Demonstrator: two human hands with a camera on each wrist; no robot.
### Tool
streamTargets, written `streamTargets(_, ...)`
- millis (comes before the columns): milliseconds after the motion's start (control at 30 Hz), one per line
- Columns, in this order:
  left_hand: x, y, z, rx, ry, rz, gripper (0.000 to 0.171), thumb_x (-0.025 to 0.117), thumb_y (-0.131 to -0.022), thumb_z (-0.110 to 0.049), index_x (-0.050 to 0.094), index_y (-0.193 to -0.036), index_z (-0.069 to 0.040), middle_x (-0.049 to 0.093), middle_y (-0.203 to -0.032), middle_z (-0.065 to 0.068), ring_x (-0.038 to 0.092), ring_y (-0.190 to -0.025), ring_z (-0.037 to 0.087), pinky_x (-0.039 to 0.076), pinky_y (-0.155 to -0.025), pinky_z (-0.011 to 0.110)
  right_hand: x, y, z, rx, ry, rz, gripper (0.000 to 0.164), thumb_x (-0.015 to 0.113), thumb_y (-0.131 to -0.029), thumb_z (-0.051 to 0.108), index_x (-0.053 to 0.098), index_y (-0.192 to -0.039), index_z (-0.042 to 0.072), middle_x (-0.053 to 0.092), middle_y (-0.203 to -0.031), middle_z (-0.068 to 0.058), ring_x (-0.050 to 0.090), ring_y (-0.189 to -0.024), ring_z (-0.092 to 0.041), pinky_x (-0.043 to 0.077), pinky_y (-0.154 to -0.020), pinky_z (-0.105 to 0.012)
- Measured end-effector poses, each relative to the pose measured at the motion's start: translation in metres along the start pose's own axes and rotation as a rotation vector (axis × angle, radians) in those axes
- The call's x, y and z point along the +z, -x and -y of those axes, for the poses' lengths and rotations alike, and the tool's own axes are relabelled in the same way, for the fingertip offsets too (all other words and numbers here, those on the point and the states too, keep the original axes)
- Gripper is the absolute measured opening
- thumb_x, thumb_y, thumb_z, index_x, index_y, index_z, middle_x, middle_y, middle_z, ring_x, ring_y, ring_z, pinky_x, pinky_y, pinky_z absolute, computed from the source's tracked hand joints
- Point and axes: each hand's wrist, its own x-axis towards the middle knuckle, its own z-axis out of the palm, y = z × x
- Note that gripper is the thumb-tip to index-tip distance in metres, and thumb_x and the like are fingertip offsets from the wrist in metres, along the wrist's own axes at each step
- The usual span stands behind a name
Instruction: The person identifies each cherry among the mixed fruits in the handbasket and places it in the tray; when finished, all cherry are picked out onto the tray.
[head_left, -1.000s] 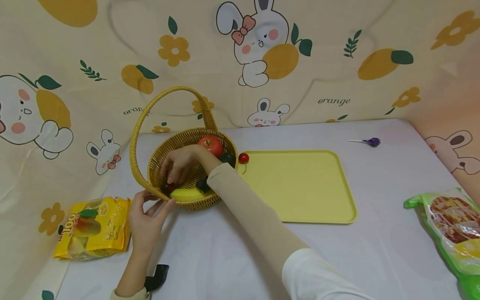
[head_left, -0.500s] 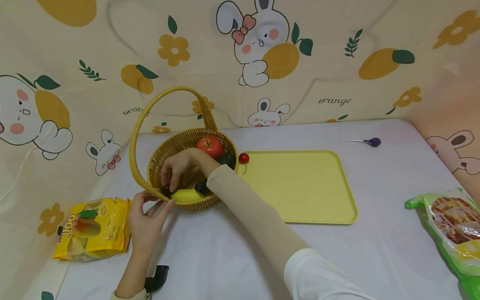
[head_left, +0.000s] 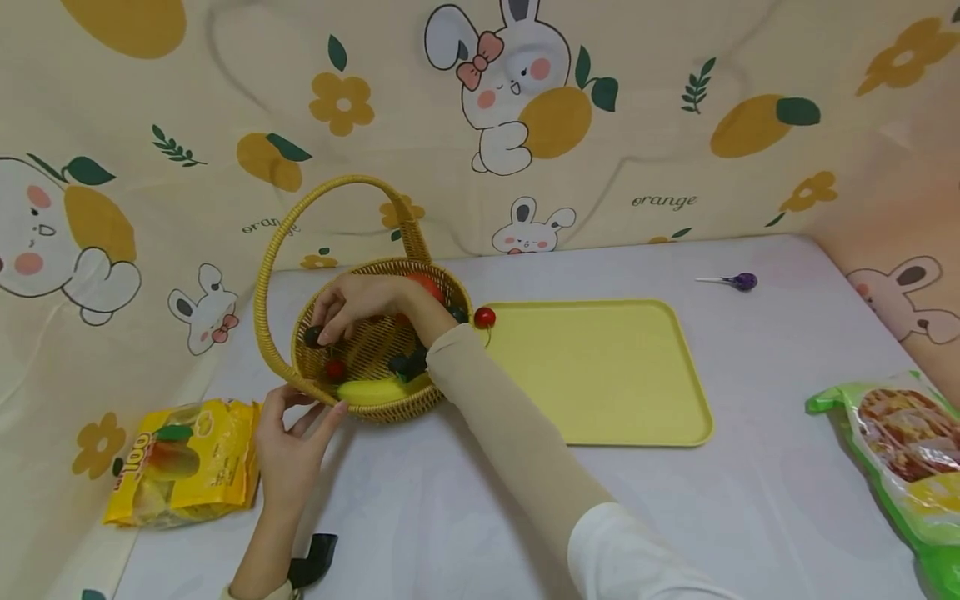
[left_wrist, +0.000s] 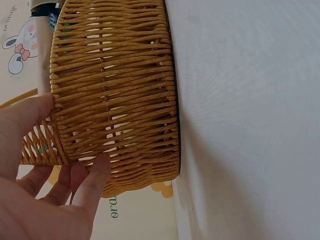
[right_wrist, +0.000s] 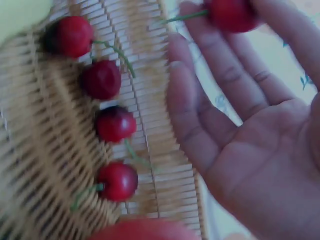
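Note:
My left hand [head_left: 291,442] grips the near-left rim of a wicker basket [left_wrist: 115,90], where its handle joins, with the thumb outside the weave. Inside the basket my right hand [head_left: 363,300] pinches a red cherry [right_wrist: 232,15] between thumb and fingertips, above the weave. Several other cherries lie in a row along the basket floor, one of them a darker cherry [right_wrist: 101,80]. A yellow banana [head_left: 371,390] rests at the near side. A red apple [head_left: 426,285] at the back is partly hidden by the right arm. Dark items [head_left: 408,364] near the banana are unclear.
A yellow tray [head_left: 600,375] lies right of the basket, with a cherry [head_left: 484,317] at its far-left corner. Beyond it sits a purple lollipop [head_left: 742,282]. A yellow mango-printed bag [head_left: 187,462] is at left, a green food bag [head_left: 907,450] at right.
My right hand has lifted from the near-left of the basket floor, away from me, with a cherry now between its fingers. The left hand keeps its grip on the rim.

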Motion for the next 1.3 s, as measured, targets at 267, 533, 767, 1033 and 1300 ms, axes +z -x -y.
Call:
streamTargets(267, -0.005, 0.001, 0.009, -0.009, 0.005, -0.012, 0.047, 0.079, -0.08, 0.008, 0.057, -0.121, 0.009, 0.055, -0.11, 0.002, 0.053, -0.104, 0.018, 0.056, -0.088, 0.019, -0.015, 0.018, -0.005, -0.103, -0.17, -0.072, 0.033, 0.068, -0.094, 0.007, 0.062, -0.126, 0.0, 0.067, -0.115, -0.016, 0.068, -0.101, -0.031, 0.052, -0.099, -0.053)
streamTargets(533, -0.004, 0.0, 0.007, -0.001, -0.011, -0.019, 0.047, 0.079, -0.08, 0.008, 0.057, -0.121, 0.009, 0.056, -0.11, 0.001, 0.054, -0.104, 0.018, 0.056, -0.088, 0.02, -0.035, 0.058, -0.001, -0.374, -0.314, -0.262, 0.032, 0.065, -0.092, -0.006, 0.06, -0.123, -0.006, 0.062, -0.111, -0.022, 0.065, -0.094, -0.035, 0.058, -0.091, -0.044)
streamTargets(767, 0.002, -0.003, 0.008, 0.026, 0.002, -0.006, 0.047, 0.079, -0.078, 0.01, 0.058, -0.12, 0.01, 0.056, -0.111, 0.006, 0.054, -0.103, 0.017, 0.057, -0.087, 0.02, -0.062, 0.133, -0.016, -0.401, -0.217, -0.475, 0.038, 0.069, -0.09, -0.005, 0.06, -0.127, -0.004, 0.064, -0.116, -0.025, 0.063, -0.102, -0.037, 0.059, -0.089, -0.04)
streamTargets(1033, 0.003, 0.0, 0.009, 0.004, 0.031, 0.007, 0.048, 0.079, -0.079, 0.01, 0.057, -0.121, 0.009, 0.055, -0.11, 0.003, 0.053, -0.103, 0.019, 0.057, -0.088, 0.021, -0.072, 0.201, -0.064, -0.197, -0.127, -0.681, 0.037, 0.071, -0.09, -0.001, 0.062, -0.126, -0.003, 0.067, -0.11, -0.02, 0.07, -0.09, -0.026, 0.062, -0.084, -0.038)
streamTargets(1300, -0.001, 0.002, 0.007, -0.019, 0.015, -0.007, 0.049, 0.079, -0.079, 0.009, 0.057, -0.123, 0.009, 0.055, -0.111, 0.003, 0.052, -0.105, 0.019, 0.056, -0.088, 0.019, -0.069, 0.228, -0.098, -0.067, -0.2, -0.736, 0.036, 0.064, -0.093, -0.005, 0.058, -0.128, -0.009, 0.061, -0.122, -0.025, 0.068, -0.099, -0.02, 0.057, -0.095, -0.036)
